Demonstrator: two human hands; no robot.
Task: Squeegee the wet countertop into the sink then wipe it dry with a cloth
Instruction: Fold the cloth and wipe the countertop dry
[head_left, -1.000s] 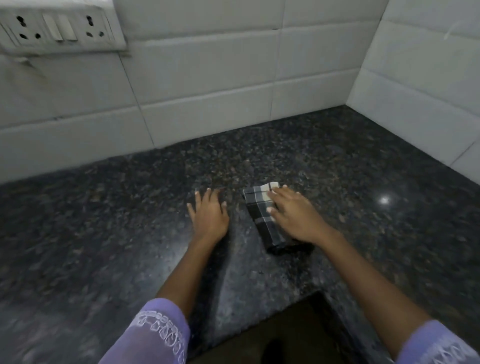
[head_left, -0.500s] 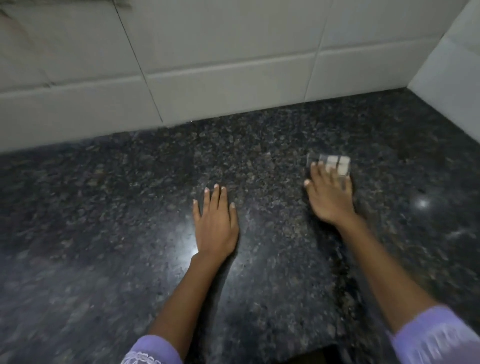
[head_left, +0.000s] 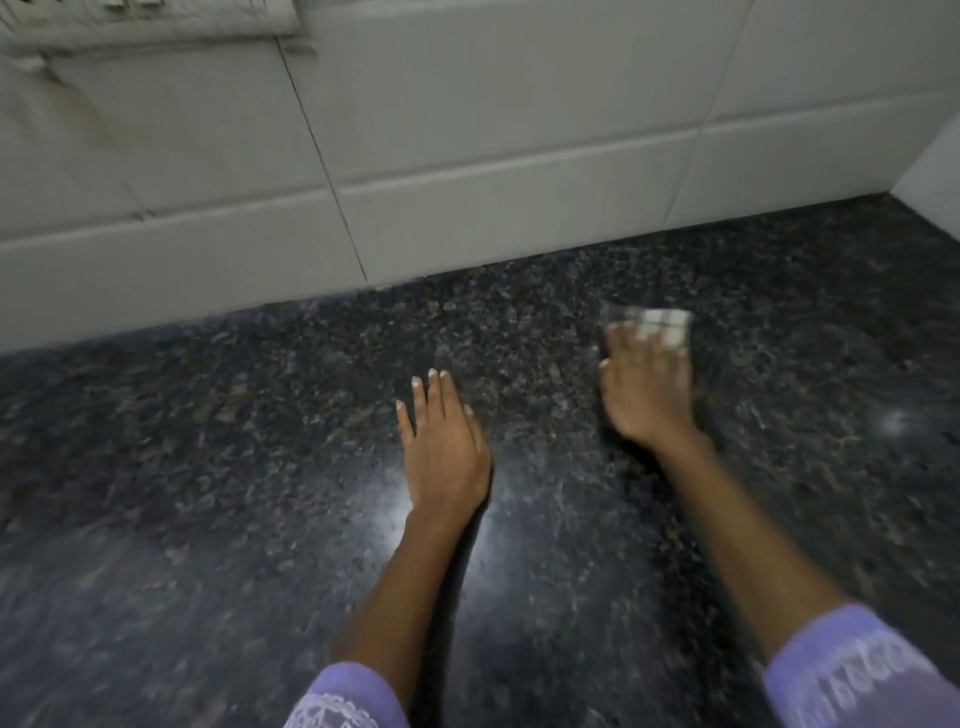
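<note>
A dark speckled granite countertop (head_left: 208, 493) fills the view, shiny with light reflections near my arms. My right hand (head_left: 647, 392) presses flat on a folded checked cloth (head_left: 662, 327), dark and white, of which only the far end shows beyond my fingertips; hand and cloth are blurred. My left hand (head_left: 444, 449) lies flat on the counter to the left, fingers together and pointing away, holding nothing. No squeegee or sink is in view.
A white tiled wall (head_left: 467, 156) runs along the back of the counter, and a second tiled wall (head_left: 935, 176) meets it in the far right corner. A socket plate (head_left: 145, 21) sits on the wall at top left.
My right hand has pushed the cloth away from me and to the right, toward the back wall. My left hand stays planted. The view has shifted closer to the wall.
</note>
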